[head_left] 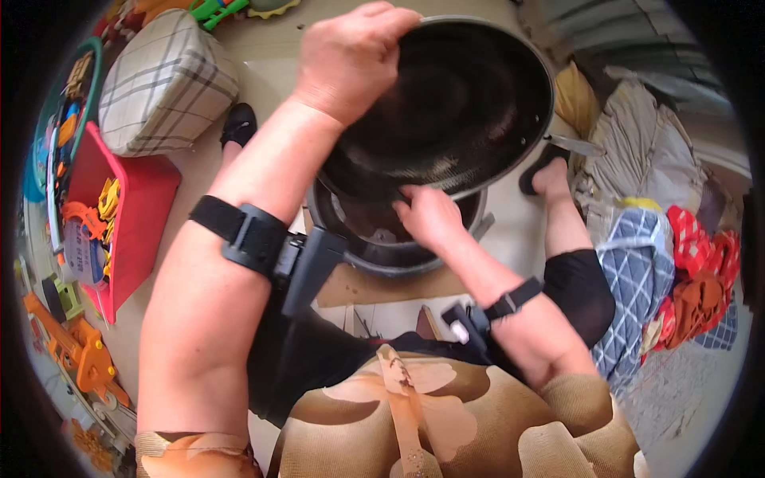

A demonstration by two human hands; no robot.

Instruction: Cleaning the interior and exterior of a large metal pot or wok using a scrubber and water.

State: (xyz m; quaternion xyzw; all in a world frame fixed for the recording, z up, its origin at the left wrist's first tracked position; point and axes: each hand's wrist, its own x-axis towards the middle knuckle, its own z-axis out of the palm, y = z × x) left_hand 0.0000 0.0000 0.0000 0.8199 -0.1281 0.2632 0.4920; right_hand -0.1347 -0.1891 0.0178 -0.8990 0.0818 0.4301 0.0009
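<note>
A large dark frying pan [454, 88] is tilted up in front of me, its black, wet-looking inside facing me. Its long handle [575, 145] points to the right. My left hand [348, 54] is closed around the pan's upper left rim. Below the pan's lower edge, my right hand [433, 219] has its fingers curled in against the pan; something dark may be in them, but I cannot make it out. Under both sits a round dark basin [374, 265] with a grey rim, partly covered by the pan; a little liquid seems to glint inside.
A flat brown board [339, 293] lies beneath the basin. To the left stand a red bin [143, 215] of toys, a plaid cushion [167, 84] and an orange toy [80, 354]. At right are heaped clothes, including a blue checked cloth [637, 271]. My feet flank the basin.
</note>
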